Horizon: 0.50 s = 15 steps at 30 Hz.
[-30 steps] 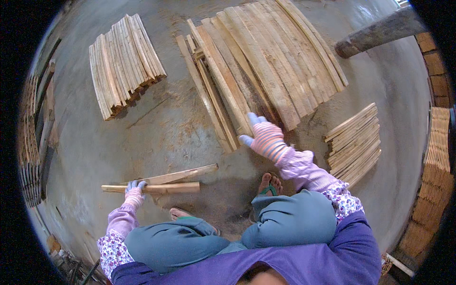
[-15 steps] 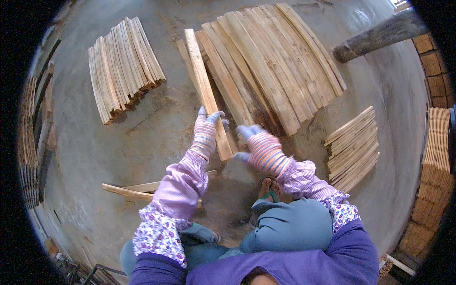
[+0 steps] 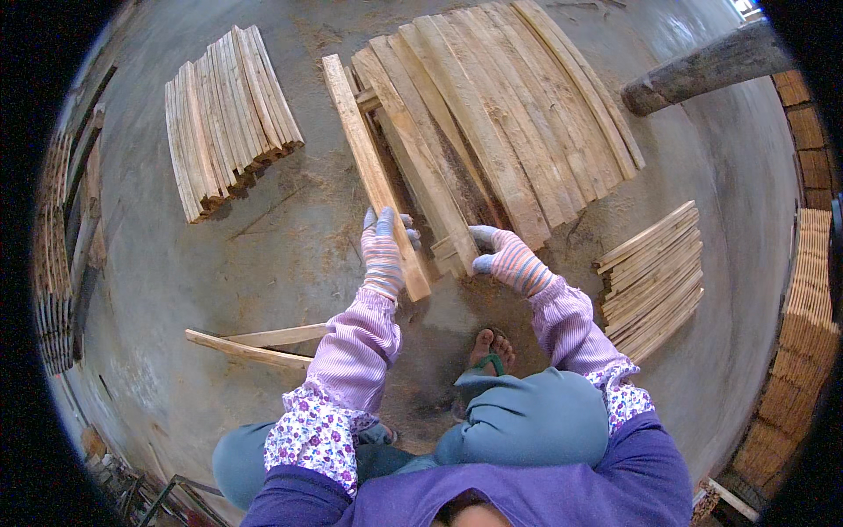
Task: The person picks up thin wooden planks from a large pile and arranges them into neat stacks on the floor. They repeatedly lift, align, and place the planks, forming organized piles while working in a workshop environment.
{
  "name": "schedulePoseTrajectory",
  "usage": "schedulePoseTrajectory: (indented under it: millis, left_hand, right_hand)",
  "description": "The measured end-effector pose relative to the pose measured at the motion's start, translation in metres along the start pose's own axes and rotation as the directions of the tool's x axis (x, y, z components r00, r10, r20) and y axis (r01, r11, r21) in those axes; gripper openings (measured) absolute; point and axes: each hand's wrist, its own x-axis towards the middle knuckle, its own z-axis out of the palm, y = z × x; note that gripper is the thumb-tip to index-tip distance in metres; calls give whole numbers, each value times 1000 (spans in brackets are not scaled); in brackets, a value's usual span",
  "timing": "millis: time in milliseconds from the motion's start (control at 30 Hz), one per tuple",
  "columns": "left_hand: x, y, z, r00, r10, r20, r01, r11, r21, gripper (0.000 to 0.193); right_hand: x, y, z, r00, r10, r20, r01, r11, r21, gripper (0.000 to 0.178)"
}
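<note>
My left hand (image 3: 384,255), in a striped knit glove, is closed around the near part of a pale wooden strip (image 3: 358,145). The strip points away from me, along the left side of a wide stack of wooden planks (image 3: 518,114). In the same kind of glove, my right hand (image 3: 516,261) has its thumb and fingers on the near end of a wooden plank (image 3: 418,158) at the left of that stack. Short crosspieces (image 3: 450,252) show beneath the plank's near end.
A bundle of narrow wooden strips (image 3: 228,119) lies far left, and a smaller bundle (image 3: 652,272) lies at right. Two loose strips (image 3: 250,347) rest on the floor left of my arm. A dark post (image 3: 702,72) stands far right, before stacked wood (image 3: 803,307) along the wall.
My right hand, formerly blurred and free beside the stack, has moved slightly right and grips a plank's near end. The strip in my left hand has swung leftward at its far end.
</note>
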Motion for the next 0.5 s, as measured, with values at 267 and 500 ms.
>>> schedulePoseTrajectory:
  millis: [267, 500]
  left_hand:
    - [1, -27, 29, 999, 42, -26, -38, 988, 149, 37]
    - [19, -20, 28, 984, 27, 179, -156, 622, 767, 65]
  right_hand:
    - [-21, -6, 5, 999, 31, 41, -42, 951, 305, 69]
    - [-33, 1, -16, 1000, -15, -17, 18, 982, 187, 66]
